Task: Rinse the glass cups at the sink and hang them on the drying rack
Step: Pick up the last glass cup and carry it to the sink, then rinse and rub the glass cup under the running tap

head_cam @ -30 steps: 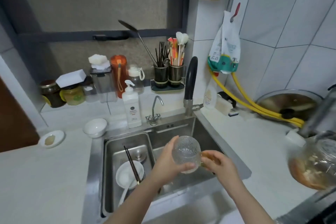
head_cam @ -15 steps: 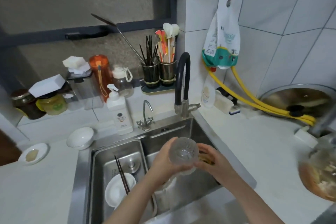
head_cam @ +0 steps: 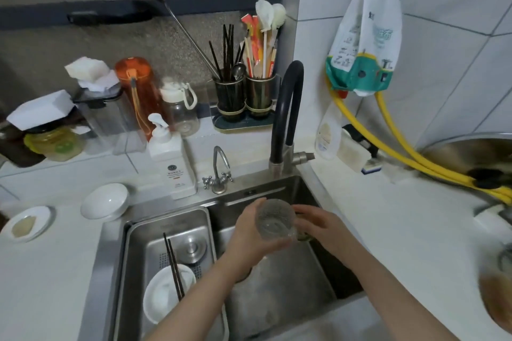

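Note:
A clear textured glass cup (head_cam: 273, 220) is held over the steel sink (head_cam: 282, 310), its mouth tilted toward the camera. My left hand (head_cam: 249, 238) grips the cup's left side and bottom. My right hand (head_cam: 318, 225) is at the cup's right side, fingers curled round its handle area; a yellowish thing partly hidden under the fingers cannot be made out. The black curved faucet (head_cam: 288, 108) stands just behind the cup, and no water stream shows. No drying rack is in view.
A steel basin insert (head_cam: 138, 243) on the sink's left holds a white dish (head_cam: 166, 292) with dark chopsticks (head_cam: 173, 266). A soap dispenser (head_cam: 171, 158), small tap (head_cam: 219, 171), white bowl (head_cam: 105, 201) and utensil holders (head_cam: 245, 97) line the back. Yellow hoses (head_cam: 393, 147) run right.
The view has tilted down and moved closer to the sink. Both hands with the glass cup have gone slightly forward toward the faucet, the cup's mouth turning more toward the camera.

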### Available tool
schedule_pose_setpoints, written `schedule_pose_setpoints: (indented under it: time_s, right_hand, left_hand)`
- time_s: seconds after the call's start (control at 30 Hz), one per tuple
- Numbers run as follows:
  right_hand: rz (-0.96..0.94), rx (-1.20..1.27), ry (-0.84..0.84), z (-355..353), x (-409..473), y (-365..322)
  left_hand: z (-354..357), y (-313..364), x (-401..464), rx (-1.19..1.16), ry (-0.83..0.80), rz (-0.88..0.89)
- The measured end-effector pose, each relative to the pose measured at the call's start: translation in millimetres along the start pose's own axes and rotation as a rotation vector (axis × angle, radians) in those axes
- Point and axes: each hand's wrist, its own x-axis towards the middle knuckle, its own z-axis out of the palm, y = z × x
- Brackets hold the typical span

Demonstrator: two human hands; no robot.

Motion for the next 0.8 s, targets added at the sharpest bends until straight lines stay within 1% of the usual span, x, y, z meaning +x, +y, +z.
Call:
schedule_pose_setpoints:
  time_s: [0.1, 0.3, 0.43, 0.53, 0.67, 0.8]
  right_hand:
    - [0.002, -0.043, 0.069, -12, 26, 1]
    - [0.031, -0.212, 0.186, -51, 85, 5]
    - [-0.01, -0.236, 0.264, -66, 126, 7]
    - [-0.042, -0.263, 0.295, -73, 151, 10]
    - [-0.008, -0.35, 0.303, -77, 177, 19]
    - [-0.063, -0.521, 0.319, -85, 204, 37]
  left_hand:
    - [4, 4, 8, -0.016, 0.065, -0.018]
    - [13, 11, 25, -0.013, 0.134, -0.059]
    - [14, 20, 35, -0.049, 0.21, -0.045]
    - [14, 22, 42, -0.064, 0.22, -0.025]
    - [15, 18, 51, -0.078, 0.232, -0.025]
    - [19, 16, 58, -0.067, 0.244, -0.036]
